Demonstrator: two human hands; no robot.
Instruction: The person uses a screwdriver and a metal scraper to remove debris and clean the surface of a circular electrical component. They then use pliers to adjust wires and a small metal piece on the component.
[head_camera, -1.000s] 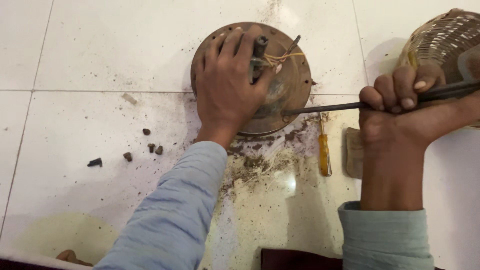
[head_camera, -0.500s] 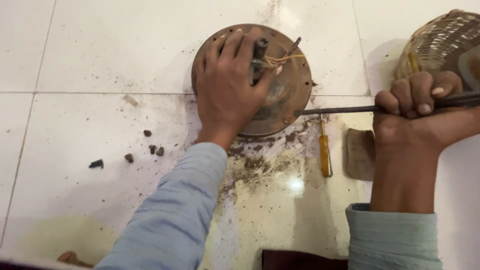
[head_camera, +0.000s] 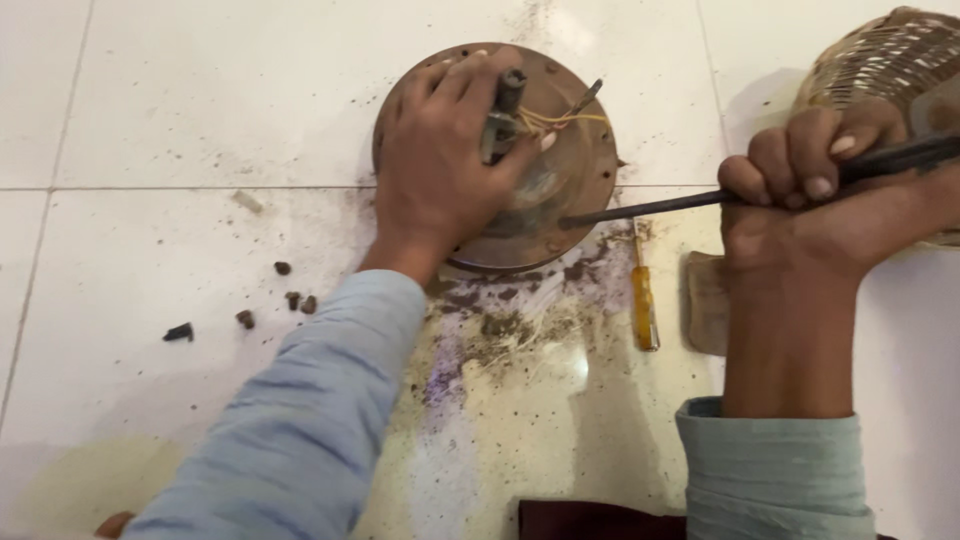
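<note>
Currently I pin rusty motor housing (head_camera: 560, 200) w/ left hand (head_camera: 440, 180), fingers wrapped on shaft (head_camera: 503, 110); right hand (head_camera: 810, 200) fisted round pry rod (head_camera: 660, 207), tip at the housing's edge — next, as I judge it: steady leverage.

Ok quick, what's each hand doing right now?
Left hand: pressed on the round rusty metal disc, fingers around its centre shaft.
Right hand: closed around a long dark metal rod.

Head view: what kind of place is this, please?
Probably an informal repair spot on a tiled floor: a rusty motor housing lies there among dirt, loose bolts and a screwdriver.
</note>
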